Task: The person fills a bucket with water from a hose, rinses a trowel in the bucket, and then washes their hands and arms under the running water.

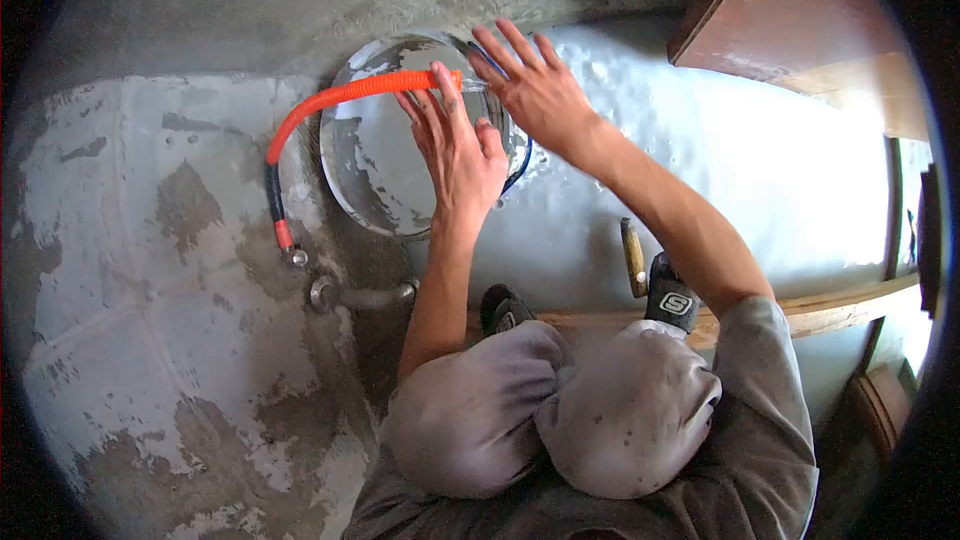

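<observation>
A ribbed orange hose [350,90] curves across the top of a round, shiny basin [335,185], and water runs from its right end. My left hand [460,155] holds the hose near that end; its index finger lies over the hose and the other fingers pass behind it. My right hand [540,95] is just right of the hose's mouth, fingers spread and stretched out, in or close to the water stream. It holds nothing. A blue edge [522,165] shows at the basin's right side, partly behind my hands.
The hose's lower end is near a metal fitting [298,257], above a pipe [375,295]. A wooden-handled tool [633,258] lies beside my shoe [672,295]. A wooden beam [830,310] crosses at right. Wet floor [740,170] extends under a reddish-brown board [800,20].
</observation>
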`<state>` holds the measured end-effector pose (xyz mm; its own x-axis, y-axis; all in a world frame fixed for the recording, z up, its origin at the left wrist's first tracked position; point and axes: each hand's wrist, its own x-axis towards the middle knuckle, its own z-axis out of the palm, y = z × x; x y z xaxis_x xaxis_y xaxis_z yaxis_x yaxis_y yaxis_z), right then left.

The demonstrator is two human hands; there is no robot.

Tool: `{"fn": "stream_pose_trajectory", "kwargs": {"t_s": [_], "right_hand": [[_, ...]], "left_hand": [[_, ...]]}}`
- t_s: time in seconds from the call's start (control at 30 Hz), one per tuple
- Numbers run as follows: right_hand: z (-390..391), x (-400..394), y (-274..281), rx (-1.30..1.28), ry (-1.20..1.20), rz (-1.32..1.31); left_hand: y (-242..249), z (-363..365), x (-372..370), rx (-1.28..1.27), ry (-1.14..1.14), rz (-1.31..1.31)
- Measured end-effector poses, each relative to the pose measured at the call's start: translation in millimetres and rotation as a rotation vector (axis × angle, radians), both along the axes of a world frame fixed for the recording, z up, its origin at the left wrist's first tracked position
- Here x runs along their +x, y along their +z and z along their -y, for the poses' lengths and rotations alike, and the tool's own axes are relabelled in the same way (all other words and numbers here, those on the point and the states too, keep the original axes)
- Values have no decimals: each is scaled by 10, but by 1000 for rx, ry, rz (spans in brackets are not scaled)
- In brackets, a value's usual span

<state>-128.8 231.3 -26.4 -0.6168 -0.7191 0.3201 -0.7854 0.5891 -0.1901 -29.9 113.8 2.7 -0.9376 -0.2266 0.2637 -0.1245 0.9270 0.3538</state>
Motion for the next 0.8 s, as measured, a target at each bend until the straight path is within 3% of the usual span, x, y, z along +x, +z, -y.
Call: {"fn": "stream_pose_trajectory", "kwargs": {"t_s": [0.1, 0.23, 0.4, 0.5, 0.73, 0.8], "right_hand": [[238, -307, -34, 49, 38, -3], [171, -149, -114, -25, 14, 107], [60, -137, -18, 165, -49, 176], [66, -112, -30, 187, -63, 176], [-56, -12, -14, 92, -51, 193], [-114, 60, -23, 71, -65, 196]], "left_hand": [[46, 6, -38, 26, 23, 49], [86, 68, -119, 59, 33, 71], [35, 356, -434, 69, -29, 13], [105, 302, -608, 306, -20, -67], [-92, 427, -675, 147, -26, -148], [-84, 476, -648, 242, -88, -204]]}}
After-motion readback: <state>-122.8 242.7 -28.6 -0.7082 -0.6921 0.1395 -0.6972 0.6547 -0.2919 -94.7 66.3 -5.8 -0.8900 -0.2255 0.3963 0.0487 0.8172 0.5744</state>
